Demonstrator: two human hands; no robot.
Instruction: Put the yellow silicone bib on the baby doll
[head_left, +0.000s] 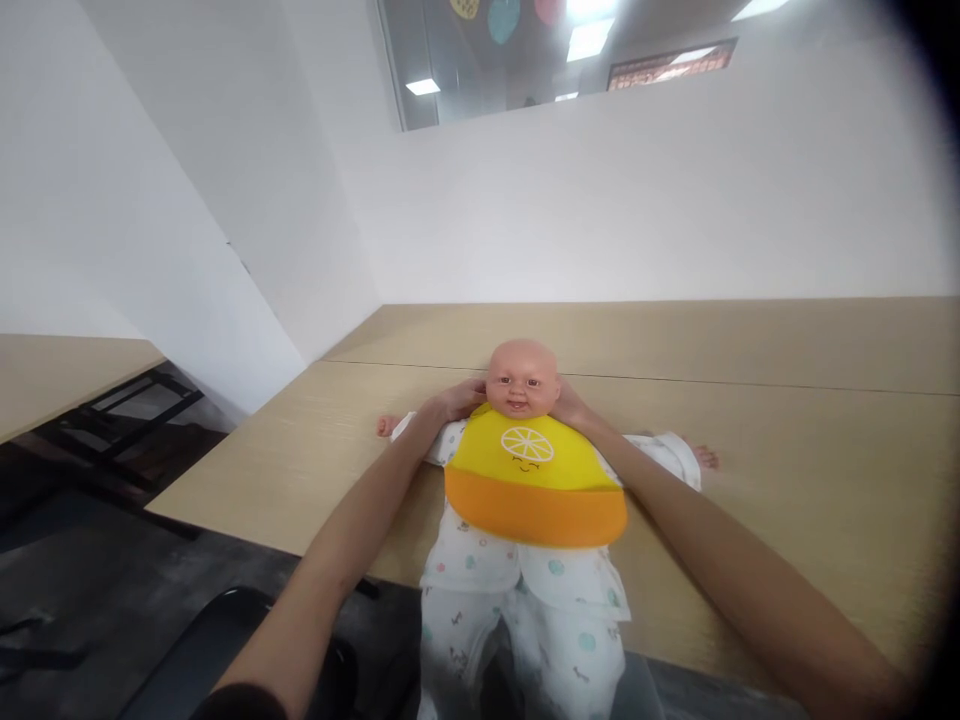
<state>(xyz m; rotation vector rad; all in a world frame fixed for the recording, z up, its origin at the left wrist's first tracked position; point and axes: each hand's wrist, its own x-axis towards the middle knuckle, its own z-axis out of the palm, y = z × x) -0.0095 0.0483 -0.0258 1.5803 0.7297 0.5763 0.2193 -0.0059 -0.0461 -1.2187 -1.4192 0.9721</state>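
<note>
A baby doll [523,470] lies face-up at the worktop [787,470] edge, legs overhanging, a yellow bib [534,478] on its chest. The left hand [455,400] and right hand [570,405] reach either side of its neck; their grip cannot be told. Fastening behind the neck likely goes best by feel, head kept steady.

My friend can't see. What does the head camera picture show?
Two bare hands, the left hand and right hand, reach behind the neck of a baby doll lying face up on a wooden table. The doll wears a yellow and orange bib with a lemon picture.
</note>
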